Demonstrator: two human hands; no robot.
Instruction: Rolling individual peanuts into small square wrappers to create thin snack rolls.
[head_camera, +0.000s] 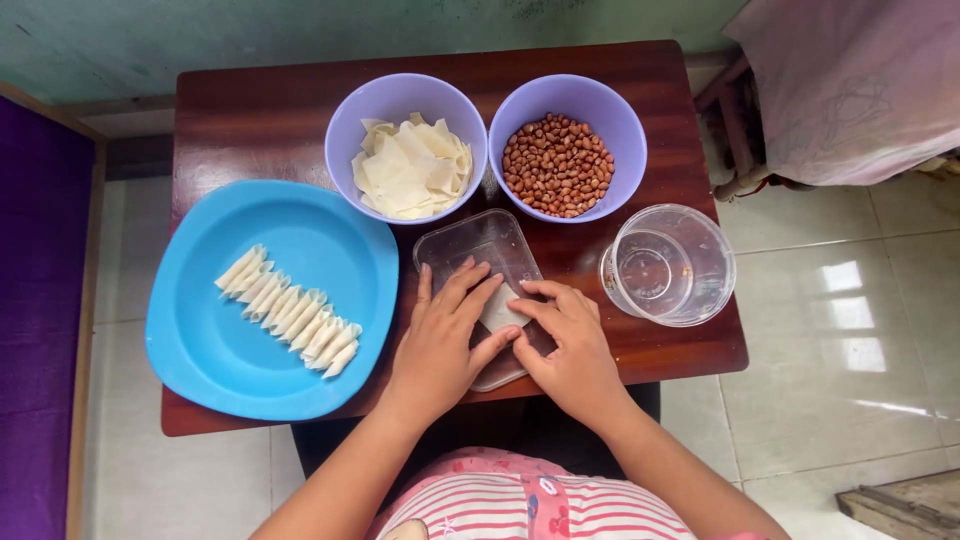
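Head view shows your left hand (440, 340) and right hand (570, 345) meeting over a clear plastic lid (480, 255) on the dark wooden table (260, 110), both pressing and pinching a small pale dough wrapper (502, 312) that lies between your fingertips, neither hand clenched. Left of your hands sits a blue plate (200, 340) with a row of rolled pieces (288, 310); beyond them stand a purple bowl of wrappers (407, 145), a purple bowl of peanuts (567, 145) and a clear plastic tub (668, 265).
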